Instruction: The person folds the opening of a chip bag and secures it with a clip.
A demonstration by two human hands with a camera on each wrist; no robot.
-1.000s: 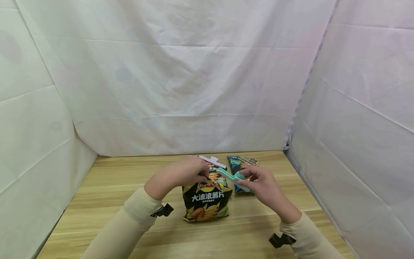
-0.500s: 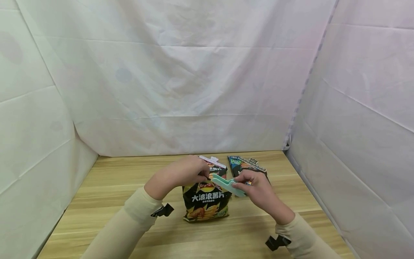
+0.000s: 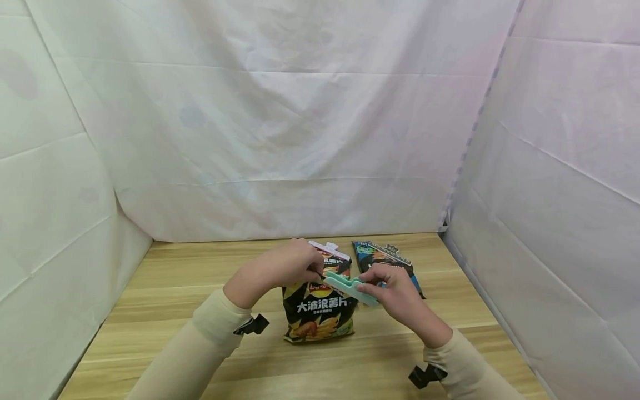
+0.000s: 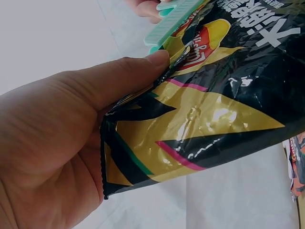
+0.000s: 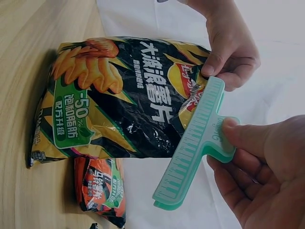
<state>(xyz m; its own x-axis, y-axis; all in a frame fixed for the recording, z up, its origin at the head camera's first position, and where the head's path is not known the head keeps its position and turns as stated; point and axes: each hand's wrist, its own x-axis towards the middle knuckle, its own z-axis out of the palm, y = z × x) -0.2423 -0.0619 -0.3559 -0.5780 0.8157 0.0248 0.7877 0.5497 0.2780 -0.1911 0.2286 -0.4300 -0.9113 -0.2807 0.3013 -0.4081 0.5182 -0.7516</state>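
Observation:
A black-and-gold potato chip bag stands on the table, its front toward me. My left hand pinches the bag's top edge near its left corner; in the left wrist view the thumb lies over the folded top. In the right wrist view, a mint-green bag clip with a piano-key pattern lies across the bag's top. My right hand pinches the clip's handle between thumb and fingers. The clip's upper end lies close to the left fingertips. How deep the bag sits between the clip's bars is hidden.
Behind the held bag lies another chip bag with a pale lilac clip. A blue chip bag with a dark patterned clip lies to its right. White cloth hangs around the wooden table.
My right hand has moved left and slightly down, bringing the green clip from beside the bag onto its top edge. The left hand has stayed in place on the bag.

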